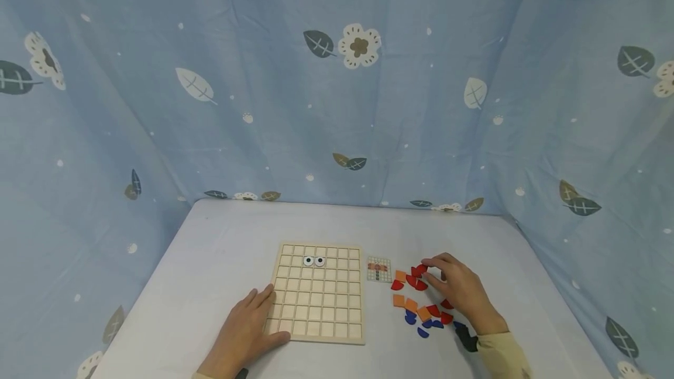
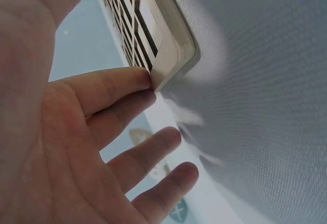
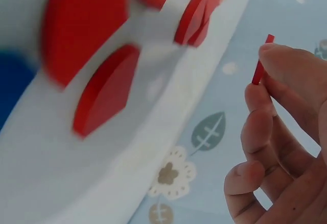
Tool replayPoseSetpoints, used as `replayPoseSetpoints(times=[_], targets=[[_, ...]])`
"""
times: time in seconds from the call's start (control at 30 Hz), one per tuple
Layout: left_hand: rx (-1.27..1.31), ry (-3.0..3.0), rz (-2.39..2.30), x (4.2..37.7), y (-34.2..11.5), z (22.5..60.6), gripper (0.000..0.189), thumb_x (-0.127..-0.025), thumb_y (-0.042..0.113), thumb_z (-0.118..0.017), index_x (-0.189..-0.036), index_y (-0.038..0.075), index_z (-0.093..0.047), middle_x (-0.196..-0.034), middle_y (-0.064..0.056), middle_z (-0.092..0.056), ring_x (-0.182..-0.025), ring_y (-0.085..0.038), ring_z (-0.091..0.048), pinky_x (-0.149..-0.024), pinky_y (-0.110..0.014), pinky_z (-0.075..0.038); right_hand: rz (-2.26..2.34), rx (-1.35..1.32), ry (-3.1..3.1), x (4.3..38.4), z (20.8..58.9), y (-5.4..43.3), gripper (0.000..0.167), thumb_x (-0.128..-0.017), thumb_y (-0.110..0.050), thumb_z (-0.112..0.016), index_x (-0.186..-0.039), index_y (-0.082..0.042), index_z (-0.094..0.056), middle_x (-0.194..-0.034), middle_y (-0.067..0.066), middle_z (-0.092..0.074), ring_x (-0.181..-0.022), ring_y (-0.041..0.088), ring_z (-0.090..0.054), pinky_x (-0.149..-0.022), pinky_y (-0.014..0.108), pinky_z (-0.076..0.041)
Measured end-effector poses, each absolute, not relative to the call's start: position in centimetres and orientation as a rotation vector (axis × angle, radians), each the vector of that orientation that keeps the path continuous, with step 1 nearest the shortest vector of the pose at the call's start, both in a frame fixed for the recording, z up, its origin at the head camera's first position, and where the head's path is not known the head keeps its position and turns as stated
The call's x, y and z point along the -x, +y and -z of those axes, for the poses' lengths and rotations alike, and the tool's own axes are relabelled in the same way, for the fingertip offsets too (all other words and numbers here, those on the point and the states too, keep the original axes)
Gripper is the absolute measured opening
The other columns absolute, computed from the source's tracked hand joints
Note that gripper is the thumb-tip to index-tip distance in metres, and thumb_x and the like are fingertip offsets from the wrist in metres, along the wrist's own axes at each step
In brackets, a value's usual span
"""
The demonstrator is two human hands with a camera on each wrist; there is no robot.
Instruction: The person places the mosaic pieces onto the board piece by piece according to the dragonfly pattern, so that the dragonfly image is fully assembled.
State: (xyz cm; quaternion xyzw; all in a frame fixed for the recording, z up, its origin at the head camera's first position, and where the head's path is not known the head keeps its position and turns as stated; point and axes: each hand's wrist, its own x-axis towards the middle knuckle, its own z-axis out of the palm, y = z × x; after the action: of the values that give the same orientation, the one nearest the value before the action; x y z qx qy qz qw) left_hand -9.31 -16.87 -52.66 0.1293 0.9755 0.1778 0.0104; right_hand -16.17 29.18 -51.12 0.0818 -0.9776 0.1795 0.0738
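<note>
My right hand (image 1: 463, 291) pinches a red quarter-round piece (image 3: 262, 63) between thumb and fingertips, above other red pieces (image 1: 412, 281) on the table. In the right wrist view the held piece shows edge-on, raised off the white cloth. My left hand (image 1: 246, 325) rests at the lower left corner of a wooden grid board (image 1: 321, 335), fingers extended along its side, thumb by the front edge. The left wrist view shows fingertips (image 2: 140, 78) touching the board's corner. Two round eye pieces (image 1: 314, 261) sit side by side in cells near the board's top.
Just right of the board lies a small pattern card (image 1: 379, 269). Several orange squares (image 1: 398, 300) and blue half-round pieces (image 1: 423, 333) lie scattered near the right forearm. A blue patterned curtain (image 1: 337, 104) hangs behind the white table (image 1: 237, 227).
</note>
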Motion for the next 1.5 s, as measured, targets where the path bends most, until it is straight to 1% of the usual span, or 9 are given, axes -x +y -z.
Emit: replayPoseSetpoints(times=[0.33, 0.7, 0.77, 0.9, 0.97, 1.07, 1.27, 1.5], targets=[[-0.419, 3.051, -0.546, 9.3, -16.9, 52.7, 0.095, -0.074, 0.059, -0.082, -0.138, -0.006, -0.057, -0.15, -0.018, -0.051, -0.135, -0.047, -0.046, -0.11, -0.058, -0.04, -0.574, -0.352, -2.856, 16.6, 51.0, 27.5, 0.032, -0.086, -0.026, -0.084, -0.116, -0.018, -0.075, -0.107, -0.002, -0.066, -0.077, 0.011, -0.052, -0.057, 0.019, -0.05], [-0.412, 3.052, -0.564, 9.2, -16.9, 52.8, 0.095, -0.074, 0.059, -0.082, -0.138, -0.006, -0.057, -0.149, -0.017, -0.051, -0.135, -0.047, -0.047, -0.111, -0.057, -0.04, -0.613, -0.486, -2.738, 17.5, 50.3, 25.3, 0.033, -0.083, -0.02, -0.086, -0.114, -0.021, -0.075, -0.108, -0.006, -0.065, -0.074, 0.012, -0.053, -0.053, 0.016, -0.047], [-0.414, 3.056, -0.568, 9.2, -16.9, 52.9, 0.095, -0.074, 0.06, -0.082, -0.138, -0.006, -0.057, -0.149, -0.017, -0.051, -0.135, -0.047, -0.047, -0.111, -0.057, -0.04, -0.627, -0.532, -2.712, 17.8, 50.0, 24.4, 0.032, -0.083, -0.018, -0.087, -0.113, -0.02, -0.075, -0.107, -0.005, -0.066, -0.072, 0.012, -0.054, -0.052, 0.016, -0.047], [-0.411, 3.064, -0.574, 9.2, -16.9, 53.1, 0.095, -0.074, 0.06, -0.082, -0.138, -0.006, -0.058, -0.149, -0.017, -0.051, -0.134, -0.047, -0.047, -0.111, -0.058, -0.04, -0.657, -0.644, -2.65, 18.3, 49.7, 22.6, 0.032, -0.082, -0.017, -0.087, -0.112, -0.018, -0.075, -0.106, -0.003, -0.066, -0.071, 0.013, -0.054, -0.05, 0.016, -0.043], [-0.4, 3.066, -0.576, 9.2, -16.9, 53.1, 0.095, -0.074, 0.06, -0.082, -0.138, -0.005, -0.058, -0.149, -0.017, -0.051, -0.135, -0.047, -0.047, -0.111, -0.058, -0.04, -0.671, -0.704, -2.623, 18.6, 49.5, 21.6, 0.031, -0.083, -0.02, -0.087, -0.112, -0.017, -0.075, -0.106, -0.003, -0.066, -0.072, 0.014, -0.054, -0.049, 0.017, -0.042], [-0.39, 3.062, -0.579, 9.3, -16.9, 53.0, 0.095, -0.074, 0.06, -0.082, -0.138, -0.005, -0.058, -0.15, -0.016, -0.051, -0.135, -0.046, -0.046, -0.111, -0.058, -0.039, -0.686, -0.761, -2.601, 18.9, 49.4, 20.3, 0.032, -0.083, -0.025, -0.086, -0.112, -0.017, -0.075, -0.106, -0.005, -0.066, -0.073, 0.013, -0.054, -0.051, 0.017, -0.041], [-0.404, 3.056, -0.585, 9.3, -16.8, 52.8, 0.095, -0.074, 0.059, -0.082, -0.139, -0.006, -0.057, -0.15, -0.018, -0.051, -0.135, -0.047, -0.046, -0.11, -0.058, -0.04, -0.724, -0.828, -2.561, 19.4, 49.3, 18.0, 0.03, -0.085, -0.018, -0.085, -0.112, -0.019, -0.075, -0.105, -0.006, -0.065, -0.073, 0.009, -0.054, -0.054, 0.018, -0.045], [-0.411, 3.038, -0.597, 9.3, -17.0, 52.5, 0.096, -0.074, 0.058, -0.083, -0.139, -0.008, -0.056, -0.15, -0.019, -0.05, -0.135, -0.048, -0.045, -0.11, -0.059, -0.04, -0.727, -0.882, -2.571, 19.5, 49.5, 15.5, 0.029, -0.085, -0.022, -0.085, -0.112, -0.022, -0.076, -0.105, -0.008, -0.066, -0.073, 0.006, -0.053, -0.058, 0.016, -0.048]])
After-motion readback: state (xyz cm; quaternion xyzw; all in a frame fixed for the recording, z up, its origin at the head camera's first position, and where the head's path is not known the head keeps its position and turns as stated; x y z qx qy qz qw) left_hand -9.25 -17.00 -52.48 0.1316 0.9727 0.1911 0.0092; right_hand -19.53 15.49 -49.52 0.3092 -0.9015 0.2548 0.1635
